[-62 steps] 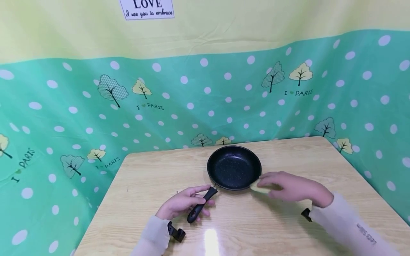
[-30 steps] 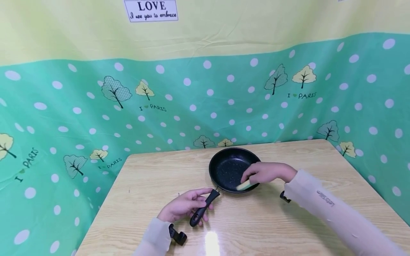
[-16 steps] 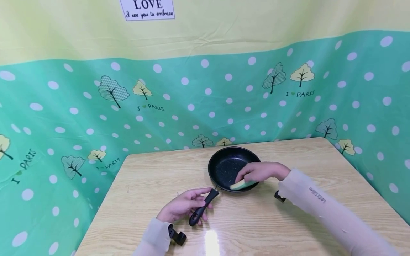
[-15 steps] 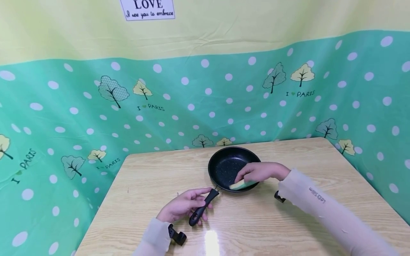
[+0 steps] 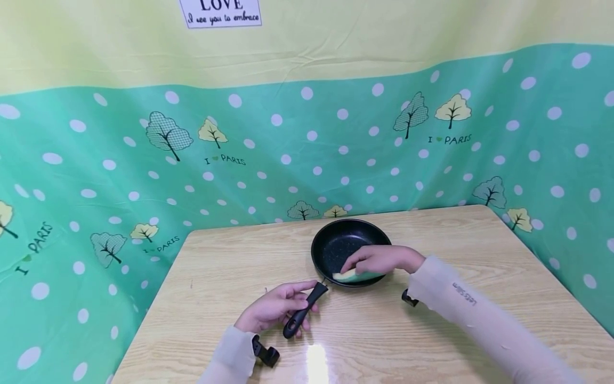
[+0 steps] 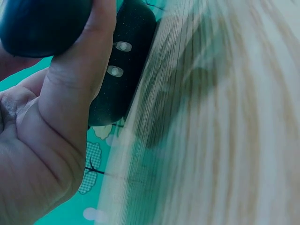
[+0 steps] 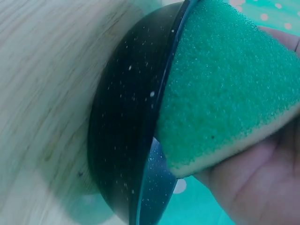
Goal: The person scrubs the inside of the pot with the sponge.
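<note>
A black speckled frying pan point(image 5: 342, 246) sits on the wooden table, its handle point(image 5: 305, 309) pointing toward the near left. My left hand point(image 5: 275, 308) holds that handle, thumb on top and fingers beneath. In the left wrist view the handle's dark end point(image 6: 44, 26) lies across my fingers, with the pan's riveted side point(image 6: 124, 70) behind. Over the pan's near side, my right hand point(image 5: 374, 260) grips a two-layer sponge point(image 5: 352, 276), yellow and green. The right wrist view shows the sponge's green face point(image 7: 229, 89) dipping past the pan rim; its lower edge is hidden inside the pan.
The light wooden table point(image 5: 230, 261) extends around the pan on all sides. A green and yellow curtain point(image 5: 268, 144) with dots and trees hangs right behind the table and along its sides. Black wrist straps point(image 5: 265, 352) sit at both sleeves.
My right hand brought the sponge from outside the pan's right rim into the pan, then slid it left along the near side toward the handle. My left hand and the pan stay nearly still.
</note>
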The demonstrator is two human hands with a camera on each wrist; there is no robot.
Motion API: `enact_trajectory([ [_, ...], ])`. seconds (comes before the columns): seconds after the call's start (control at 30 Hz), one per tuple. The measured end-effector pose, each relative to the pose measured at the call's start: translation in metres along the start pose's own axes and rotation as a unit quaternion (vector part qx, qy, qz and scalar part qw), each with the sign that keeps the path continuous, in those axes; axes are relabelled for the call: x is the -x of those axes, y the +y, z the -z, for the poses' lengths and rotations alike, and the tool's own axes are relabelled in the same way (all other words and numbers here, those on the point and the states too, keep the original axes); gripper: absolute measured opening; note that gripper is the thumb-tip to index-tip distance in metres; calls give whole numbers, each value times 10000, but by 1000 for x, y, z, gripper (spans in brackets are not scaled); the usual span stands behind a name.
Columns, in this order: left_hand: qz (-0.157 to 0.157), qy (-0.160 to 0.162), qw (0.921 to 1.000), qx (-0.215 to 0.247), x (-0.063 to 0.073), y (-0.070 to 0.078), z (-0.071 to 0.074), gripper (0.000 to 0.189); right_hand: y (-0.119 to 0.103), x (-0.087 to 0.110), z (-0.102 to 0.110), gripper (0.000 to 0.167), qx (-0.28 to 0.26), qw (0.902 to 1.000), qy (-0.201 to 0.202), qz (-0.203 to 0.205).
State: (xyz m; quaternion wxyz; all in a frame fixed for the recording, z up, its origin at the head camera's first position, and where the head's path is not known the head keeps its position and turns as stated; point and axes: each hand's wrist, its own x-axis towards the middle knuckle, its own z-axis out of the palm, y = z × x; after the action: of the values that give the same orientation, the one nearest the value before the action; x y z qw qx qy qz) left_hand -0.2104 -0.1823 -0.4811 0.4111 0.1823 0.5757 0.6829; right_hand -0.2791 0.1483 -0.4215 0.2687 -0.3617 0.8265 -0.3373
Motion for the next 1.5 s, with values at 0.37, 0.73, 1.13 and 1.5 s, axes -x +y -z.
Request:
enact_trajectory([
  [0.37, 89, -3, 10000, 0, 3, 1, 2, 66, -6, -10, -7, 40, -154, 9997, 123, -110],
  [0.73, 68, -25, 10000, 31, 2, 0, 2, 67, -9, -20, -13, 39, -411, 9969, 386, -552],
  [1.13, 40, -115, 9999, 42, 1, 0, 3, 66, -7, -28, -19, 38, -632, 9939, 657, -619],
  [1.5, 83, 59, 9999, 18, 1, 1, -1, 66, -8, -35, -26, 41, -804, 9906, 823, -739],
])
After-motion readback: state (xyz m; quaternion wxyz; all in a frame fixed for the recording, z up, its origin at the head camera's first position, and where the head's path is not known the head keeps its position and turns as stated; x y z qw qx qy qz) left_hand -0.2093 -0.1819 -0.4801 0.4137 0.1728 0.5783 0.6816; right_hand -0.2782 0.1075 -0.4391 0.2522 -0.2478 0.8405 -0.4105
